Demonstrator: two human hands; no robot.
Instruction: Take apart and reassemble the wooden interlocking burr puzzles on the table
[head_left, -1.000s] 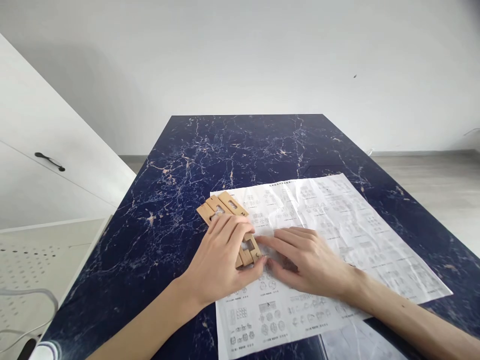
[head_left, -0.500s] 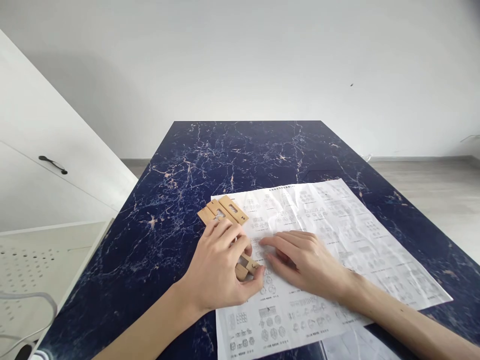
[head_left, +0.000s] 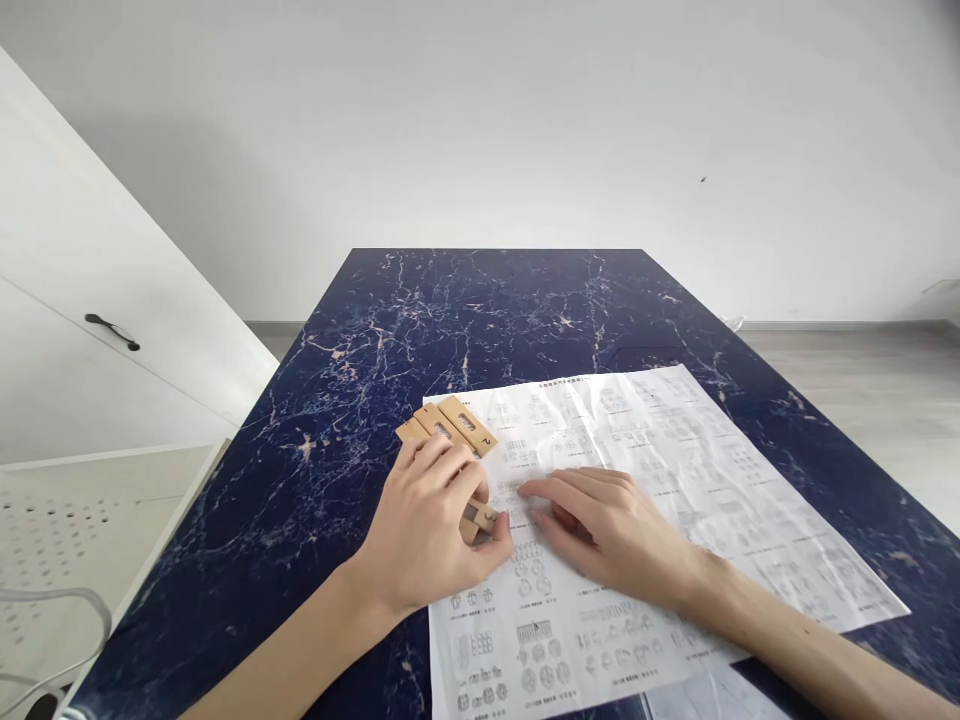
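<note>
My left hand (head_left: 427,530) curls round notched wooden puzzle pieces (head_left: 480,516), one marked 3; its fingers and palm cover much of them. Just beyond its knuckles, several more flat wooden pieces (head_left: 466,424) with oval slots lie side by side at a slant, the nearest to the right marked 2. All of them are at the left edge of a creased printed sheet (head_left: 555,655) full of small diagrams. Upon that sheet rests my right hand (head_left: 600,520), holding nothing, its index finger stretched toward the left hand and the thumb apart below.
A dark blue marble-patterned table (head_left: 480,310) runs back toward a pale wall. Under the sheet's near edge lies a clear plastic sheet or bag (head_left: 705,692). On the left stand a white cabinet with a black handle (head_left: 112,331) and a perforated panel with a cable (head_left: 67,594).
My left hand has drawn slightly left with the wooden pieces, away from the right hand. The right hand stays in place on the sheet. The view has tipped a little.
</note>
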